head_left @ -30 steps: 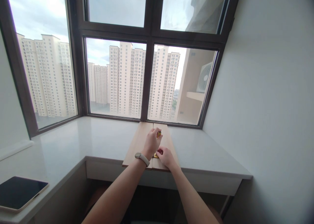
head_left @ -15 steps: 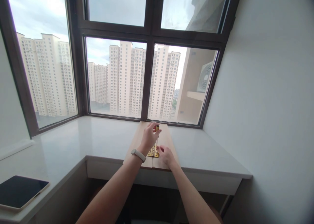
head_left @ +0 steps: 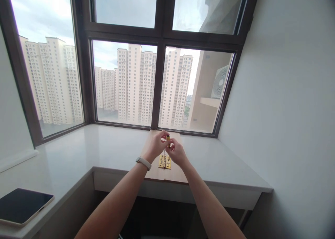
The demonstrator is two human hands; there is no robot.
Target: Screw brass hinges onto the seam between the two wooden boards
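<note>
My left hand [head_left: 157, 145] is closed around the upper part of a screwdriver [head_left: 168, 138] with a yellow and black handle. Fingers of my right hand [head_left: 177, 151] close on the same handle from the right, just lower down. The screwdriver's shaft is mostly hidden by my hands. Below them, a brass-coloured hinge [head_left: 164, 161] lies opened flat across the seam of two light wooden boards [head_left: 154, 174]. Several small screws show on its leaves. Neither hand touches the hinge.
The boards lie on a white windowsill counter [head_left: 117, 148], reaching its front edge. A tablet [head_left: 24, 206] with a dark screen rests at the lower left. Dark-framed windows [head_left: 161, 75] stand behind the counter, and a white wall [head_left: 282, 92] rises at the right.
My right hand has moved up from beside the hinge to the screwdriver handle. The screwdriver's shaft no longer shows reaching down to the hinge, which is now uncovered.
</note>
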